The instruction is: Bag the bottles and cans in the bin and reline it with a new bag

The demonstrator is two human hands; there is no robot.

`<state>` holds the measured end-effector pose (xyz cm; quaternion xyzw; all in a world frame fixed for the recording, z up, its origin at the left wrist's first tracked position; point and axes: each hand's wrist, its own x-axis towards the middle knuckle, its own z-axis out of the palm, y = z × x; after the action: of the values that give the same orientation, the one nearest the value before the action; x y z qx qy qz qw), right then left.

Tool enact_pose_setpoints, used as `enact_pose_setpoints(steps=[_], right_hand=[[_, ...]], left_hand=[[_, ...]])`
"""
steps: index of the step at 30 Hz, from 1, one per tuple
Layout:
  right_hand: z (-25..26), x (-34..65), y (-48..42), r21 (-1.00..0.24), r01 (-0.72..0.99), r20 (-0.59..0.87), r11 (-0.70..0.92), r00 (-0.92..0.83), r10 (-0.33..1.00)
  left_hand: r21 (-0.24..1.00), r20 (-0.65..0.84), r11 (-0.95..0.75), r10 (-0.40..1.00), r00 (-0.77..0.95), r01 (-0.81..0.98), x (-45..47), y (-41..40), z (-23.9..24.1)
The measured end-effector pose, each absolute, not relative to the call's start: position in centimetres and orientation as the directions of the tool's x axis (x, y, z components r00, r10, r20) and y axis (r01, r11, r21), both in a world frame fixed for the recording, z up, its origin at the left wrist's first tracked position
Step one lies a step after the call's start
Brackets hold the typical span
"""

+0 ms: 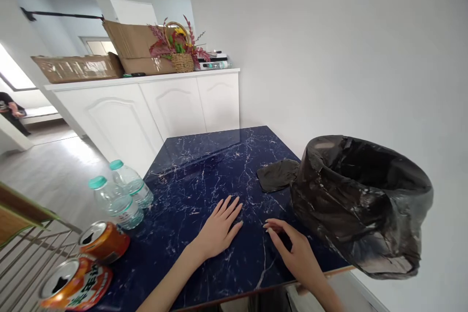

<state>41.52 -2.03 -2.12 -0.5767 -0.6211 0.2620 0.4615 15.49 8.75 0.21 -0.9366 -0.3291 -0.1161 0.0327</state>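
My left hand [217,234] lies flat on the dark blue marble-patterned table [204,170], palm down, fingers stretched out and holding nothing. Close by, my right hand [290,246] rests on the table near its front edge, loosely curled, with a gap between thumb and fingers and no object visible in it. Right of that hand stands a bin lined with a black plastic bag [336,209], its mouth open and its inside dark. A flap of black plastic [278,175] spreads on the table against the bin's left side.
Along the table's left edge stand two clear bottles with teal caps [122,207] [135,187] and two opened orange cans [109,243] [82,285]. Behind are white cabinets [175,102] bearing cardboard boxes [78,68] and a flower basket [183,62]. A person [12,109] is partly visible far left.
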Motion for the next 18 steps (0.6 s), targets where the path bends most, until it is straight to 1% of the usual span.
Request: enact_pose_setpoints(steps=[4, 9, 13, 18], right_hand=[[-2.4, 41.5, -2.2, -0.84, 0.499, 0.281, 0.215, 0.061, 0.958], [-3.0, 41.5, -2.4, -0.819, 0.51, 0.327, 0.262, 0.041, 0.944], [-3.1, 41.6, -2.5, -0.809, 0.52, 0.338, 0.272, 0.034, 0.94], [-3.3, 41.8, -2.7, -0.811, 0.517, 0.335, 0.273, 0.028, 0.942]], left_hand=[[-0.02, 0.221, -0.736, 0.657, 0.721, 0.676, 9.3, 2.9, 1.0], [-0.038, 0.28, -0.648, 0.724, 0.63, 0.761, 4.4, -1.2, 0.5], [0.024, 0.32, -0.578, 0.777, 0.542, 0.816, 3.6, -1.9, -0.6], [0.137, 0.313, -0.545, 0.816, 0.486, 0.827, 3.8, -2.0, -1.4]])
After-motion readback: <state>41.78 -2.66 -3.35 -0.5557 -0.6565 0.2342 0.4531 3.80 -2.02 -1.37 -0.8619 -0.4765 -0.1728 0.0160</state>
